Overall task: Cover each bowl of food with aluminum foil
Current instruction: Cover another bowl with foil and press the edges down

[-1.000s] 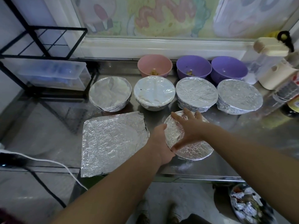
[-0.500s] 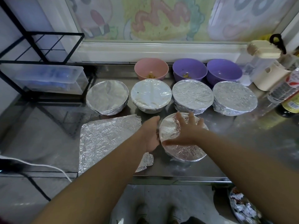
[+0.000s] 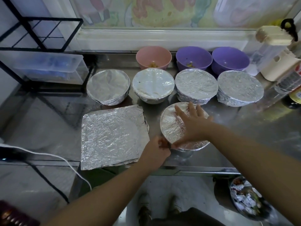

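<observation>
The foiled bowl sits at the counter's front, just right of the foil sheets. The right hand lies flat on top, fingers spread; the left hand pinches its near-left rim.

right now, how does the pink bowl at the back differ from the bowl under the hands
The pink bowl is uncovered, with a little food showing at its bottom; the front bowl is foil-wrapped. The pink bowl stands untouched in the back row; the front bowl sits nearest the counter edge, with the right hand flat on top and the left hand pinching at its rim. Both are round bowls on the steel counter.
</observation>
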Motion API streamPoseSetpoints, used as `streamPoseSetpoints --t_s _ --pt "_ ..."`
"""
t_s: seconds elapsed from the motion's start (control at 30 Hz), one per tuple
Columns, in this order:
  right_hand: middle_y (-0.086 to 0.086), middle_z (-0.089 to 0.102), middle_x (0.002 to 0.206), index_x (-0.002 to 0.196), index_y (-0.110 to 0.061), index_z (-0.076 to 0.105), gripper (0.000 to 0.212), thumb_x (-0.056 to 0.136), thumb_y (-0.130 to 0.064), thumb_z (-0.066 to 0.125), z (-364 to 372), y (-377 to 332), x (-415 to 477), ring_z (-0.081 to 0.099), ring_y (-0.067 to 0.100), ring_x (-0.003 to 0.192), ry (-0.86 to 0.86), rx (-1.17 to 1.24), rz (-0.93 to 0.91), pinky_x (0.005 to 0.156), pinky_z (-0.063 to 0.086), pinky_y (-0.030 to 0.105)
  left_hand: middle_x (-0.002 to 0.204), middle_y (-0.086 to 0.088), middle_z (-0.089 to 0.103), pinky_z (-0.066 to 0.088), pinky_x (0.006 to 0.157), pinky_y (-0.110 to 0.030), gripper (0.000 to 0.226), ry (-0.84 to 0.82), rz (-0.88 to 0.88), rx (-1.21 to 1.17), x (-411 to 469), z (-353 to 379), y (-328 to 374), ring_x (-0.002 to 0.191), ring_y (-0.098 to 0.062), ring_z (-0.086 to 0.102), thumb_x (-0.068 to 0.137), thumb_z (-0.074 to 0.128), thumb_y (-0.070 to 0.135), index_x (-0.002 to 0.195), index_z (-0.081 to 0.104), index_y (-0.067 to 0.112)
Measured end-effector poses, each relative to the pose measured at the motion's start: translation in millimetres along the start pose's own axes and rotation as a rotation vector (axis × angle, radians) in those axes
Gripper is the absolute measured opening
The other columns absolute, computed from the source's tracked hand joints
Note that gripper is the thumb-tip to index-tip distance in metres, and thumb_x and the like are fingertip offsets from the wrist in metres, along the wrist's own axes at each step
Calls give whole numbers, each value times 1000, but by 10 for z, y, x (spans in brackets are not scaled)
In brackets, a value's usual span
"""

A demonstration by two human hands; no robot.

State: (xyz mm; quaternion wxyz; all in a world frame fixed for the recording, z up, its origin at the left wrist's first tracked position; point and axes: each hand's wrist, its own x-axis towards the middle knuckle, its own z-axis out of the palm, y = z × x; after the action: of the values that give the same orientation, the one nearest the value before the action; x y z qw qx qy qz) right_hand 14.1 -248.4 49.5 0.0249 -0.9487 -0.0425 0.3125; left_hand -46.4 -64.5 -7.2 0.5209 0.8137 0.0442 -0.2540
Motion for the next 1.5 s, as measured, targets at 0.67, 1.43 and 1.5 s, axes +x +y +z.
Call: streamPoseSetpoints --t_s 0.67,1.43,1.5 --pt "14 -41 159 149 -47 -33 158 38 -96 70 -15 -2 35 -31 44 148 -25 -17 19 110 1 79 79 8 70 46 63 -8 20 257 159 -43 1 309 -145 76 0 65 83 78 15 78 63 28" --pt "16 -41 158 150 -40 -36 150 45 -103 51 153 42 -6 -24 46 150 114 32 59 115 4 73 141 -30 49 43 107 -45 52 -335 -543 -510 81 -354 709 122 -37 57 103 38 13 150 24 -5" --pt "12 -32 164 155 -39 -27 145 49 -100 51 175 73 -84 -20 44 152 230 262 134 119 4 68 140 -27 52 43 110 -46 50 -322 -512 -472 87 -370 696 125 -37 55 104 39 14 151 27 0"
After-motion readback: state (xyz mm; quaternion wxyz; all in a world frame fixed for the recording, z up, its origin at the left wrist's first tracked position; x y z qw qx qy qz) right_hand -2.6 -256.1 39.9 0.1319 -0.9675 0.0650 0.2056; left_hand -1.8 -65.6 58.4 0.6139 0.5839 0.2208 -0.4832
